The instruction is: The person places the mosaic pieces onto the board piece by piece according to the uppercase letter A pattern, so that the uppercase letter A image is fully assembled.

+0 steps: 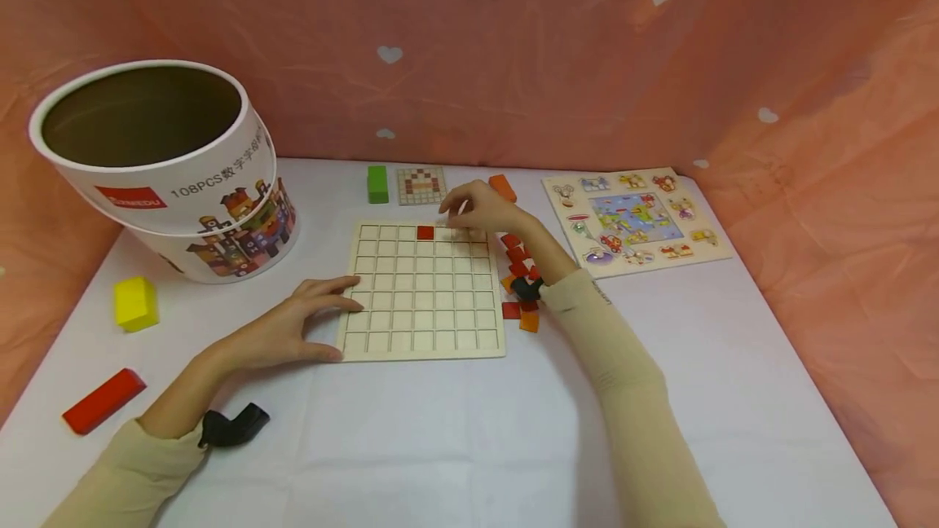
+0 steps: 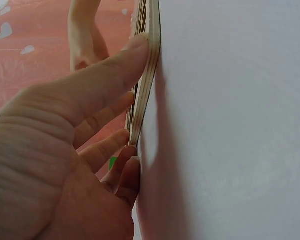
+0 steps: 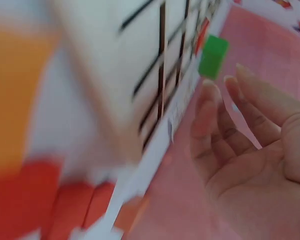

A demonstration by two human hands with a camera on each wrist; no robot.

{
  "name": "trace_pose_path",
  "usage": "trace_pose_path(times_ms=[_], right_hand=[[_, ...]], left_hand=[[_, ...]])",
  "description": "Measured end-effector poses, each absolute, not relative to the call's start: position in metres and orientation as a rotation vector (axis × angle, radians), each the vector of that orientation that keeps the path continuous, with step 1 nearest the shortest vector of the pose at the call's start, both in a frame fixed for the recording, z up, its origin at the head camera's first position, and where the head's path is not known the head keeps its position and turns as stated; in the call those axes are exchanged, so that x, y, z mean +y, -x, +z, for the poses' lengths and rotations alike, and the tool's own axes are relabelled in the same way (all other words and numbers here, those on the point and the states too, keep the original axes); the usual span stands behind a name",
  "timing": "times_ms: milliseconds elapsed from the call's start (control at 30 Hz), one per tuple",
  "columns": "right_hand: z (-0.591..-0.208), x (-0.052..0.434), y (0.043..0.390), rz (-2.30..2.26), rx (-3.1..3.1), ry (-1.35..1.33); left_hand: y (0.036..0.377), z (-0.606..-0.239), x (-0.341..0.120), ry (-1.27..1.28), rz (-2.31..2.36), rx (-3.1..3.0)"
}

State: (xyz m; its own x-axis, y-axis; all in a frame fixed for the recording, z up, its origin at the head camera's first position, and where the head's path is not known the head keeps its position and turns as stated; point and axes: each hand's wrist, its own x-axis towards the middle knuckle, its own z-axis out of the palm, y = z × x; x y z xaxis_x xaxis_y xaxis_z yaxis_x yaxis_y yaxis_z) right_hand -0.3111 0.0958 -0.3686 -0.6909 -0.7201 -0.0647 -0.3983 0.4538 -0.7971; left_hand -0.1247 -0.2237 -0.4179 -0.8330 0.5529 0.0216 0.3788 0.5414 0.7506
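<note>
A pale wooden grid board (image 1: 423, 297) lies in front of me, with one red square tile (image 1: 425, 232) in its top row. My left hand (image 1: 311, 316) rests at the board's left side, two fingers over the edge and the thumb by the near corner. In the left wrist view the thumb (image 2: 122, 67) presses along the board's rim. Over the far right part of the board hovers my right hand (image 1: 480, 209), its fingers loosely bent. The right wrist view shows nothing between its fingertips. Red tiles (image 1: 517, 253) and orange tiles (image 1: 529, 321) lie along the board's right side, partly hidden by the right wrist.
Behind the board are a small pattern card (image 1: 421, 186), a green block (image 1: 377, 184) and an orange block (image 1: 502, 188). A picture puzzle (image 1: 715, 239) lies at right. At left stand a large white bucket (image 1: 169, 194), a yellow block (image 1: 135, 304) and a red block (image 1: 104, 402).
</note>
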Motion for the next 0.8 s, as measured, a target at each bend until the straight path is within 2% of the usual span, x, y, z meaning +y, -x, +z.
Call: trace_pose_path(times_ms=[200, 333, 800], right_hand=[[-0.369, 0.159, 0.306, -1.158, 2.286, 0.842], [-0.373, 0.183, 0.303, -1.123, 2.289, 0.779], [-0.384, 0.182, 0.303, -1.077, 2.312, 0.829]], left_hand=[[0.126, -0.418, -0.222, -0.776, 1.168, 2.559], [0.125, -0.418, -0.222, -0.770, 1.173, 2.556], [0.125, -0.418, -0.223, -0.772, 1.179, 2.556]])
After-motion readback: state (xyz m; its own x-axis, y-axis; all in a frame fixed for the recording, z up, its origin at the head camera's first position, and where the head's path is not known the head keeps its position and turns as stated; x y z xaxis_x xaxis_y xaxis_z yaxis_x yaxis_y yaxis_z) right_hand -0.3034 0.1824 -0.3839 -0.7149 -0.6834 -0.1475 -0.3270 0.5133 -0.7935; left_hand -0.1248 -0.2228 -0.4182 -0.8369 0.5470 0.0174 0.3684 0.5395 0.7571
